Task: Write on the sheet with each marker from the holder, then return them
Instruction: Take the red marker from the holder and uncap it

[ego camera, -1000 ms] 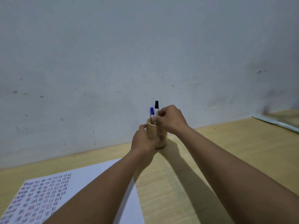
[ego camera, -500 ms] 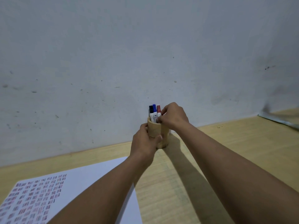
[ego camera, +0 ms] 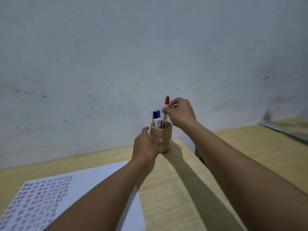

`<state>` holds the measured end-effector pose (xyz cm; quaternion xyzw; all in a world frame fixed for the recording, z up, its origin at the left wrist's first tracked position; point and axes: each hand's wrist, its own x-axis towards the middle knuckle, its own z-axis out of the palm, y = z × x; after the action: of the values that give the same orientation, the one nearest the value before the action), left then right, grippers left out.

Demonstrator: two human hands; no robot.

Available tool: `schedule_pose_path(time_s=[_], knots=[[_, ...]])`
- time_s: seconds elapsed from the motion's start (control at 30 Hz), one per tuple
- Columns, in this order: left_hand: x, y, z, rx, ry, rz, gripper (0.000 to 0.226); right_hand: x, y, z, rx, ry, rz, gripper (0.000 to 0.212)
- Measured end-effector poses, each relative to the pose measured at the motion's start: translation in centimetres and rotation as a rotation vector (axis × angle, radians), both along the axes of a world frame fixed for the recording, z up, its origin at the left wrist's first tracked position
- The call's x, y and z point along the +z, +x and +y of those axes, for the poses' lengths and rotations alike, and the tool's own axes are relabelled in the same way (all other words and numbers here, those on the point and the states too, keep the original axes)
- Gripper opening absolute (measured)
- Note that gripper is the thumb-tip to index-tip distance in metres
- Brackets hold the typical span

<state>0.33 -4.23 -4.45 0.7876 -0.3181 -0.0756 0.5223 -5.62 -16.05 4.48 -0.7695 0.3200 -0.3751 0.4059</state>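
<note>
A round wooden holder (ego camera: pixel 164 135) stands on the wooden table by the wall. My left hand (ego camera: pixel 146 145) grips its left side. My right hand (ego camera: pixel 179 114) pinches a red-capped marker (ego camera: pixel 166 109) that is raised halfway out of the holder, its lower end still inside. A black-capped marker (ego camera: pixel 155 118) and a blue-capped marker (ego camera: pixel 158 117) stand in the holder. The white sheet (ego camera: pixel 93 179), covered on its left with rows of red and dark marks, lies at the lower left under my left forearm.
A grey-white wall (ego camera: pixel 150 55) rises right behind the holder. The wooden table (ego camera: pixel 176 189) reaches forward to the right. A pale flat strip (ego camera: pixel 286 129) lies at the far right edge on another wooden surface.
My right hand has lifted the red marker upward out of the holder; before, all three caps sat level. My left hand stays on the holder.
</note>
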Motion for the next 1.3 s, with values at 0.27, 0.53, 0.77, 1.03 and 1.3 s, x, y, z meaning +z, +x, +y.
schedule_pose_path(time_s=[0.27, 0.53, 0.77, 1.03, 1.3], knots=[[5.3, -0.2, 5.4, 0.097, -0.136, -0.085, 0.055, 3.5, -1.5, 6.4, 0.127, -0.031, -0.13, 0.019], [8.9, -0.8, 12.5, 0.105, -0.3, -0.127, 0.043, 2.4, -2.6, 12.3, 0.282, -0.031, 0.007, 0.017], [9.4, -0.2, 16.3, 0.046, -0.301, -0.069, 0.016, 1.9, -2.7, 15.8, 0.325, -0.103, 0.109, 0.025], [8.3, 0.8, 19.6, 0.215, -0.45, 0.039, 0.014, 0.1, -2.9, 21.3, 0.156, 0.046, -0.074, 0.021], [7.1, 2.0, 23.6, 0.094, -0.401, 0.05, 0.013, -1.4, -0.5, 25.2, 0.44, 1.075, -0.348, 0.025]])
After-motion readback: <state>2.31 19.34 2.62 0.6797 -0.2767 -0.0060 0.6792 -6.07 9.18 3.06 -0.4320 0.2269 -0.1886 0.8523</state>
